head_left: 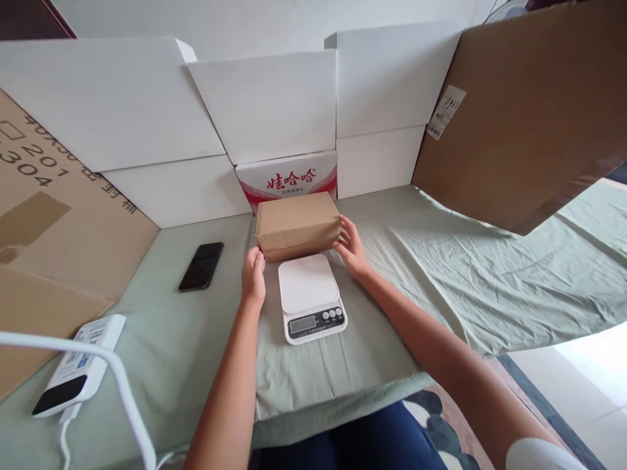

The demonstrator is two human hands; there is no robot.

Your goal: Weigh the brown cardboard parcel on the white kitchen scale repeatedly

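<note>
A small brown cardboard box is held between my two hands, just behind a white digital kitchen scale. My left hand grips the box's lower left corner with its fingers bent. On the opposite side, my right hand presses its fingers against the right end of the box. Nothing lies on the scale's white platform, and its small display looks blank. Whether the box rests on the cloth or is slightly raised, I cannot tell.
A black phone lies left of the scale. Further left are a white power strip and a white cable. White boxes and large brown cartons wall in the green cloth. A red-and-white carton stands behind.
</note>
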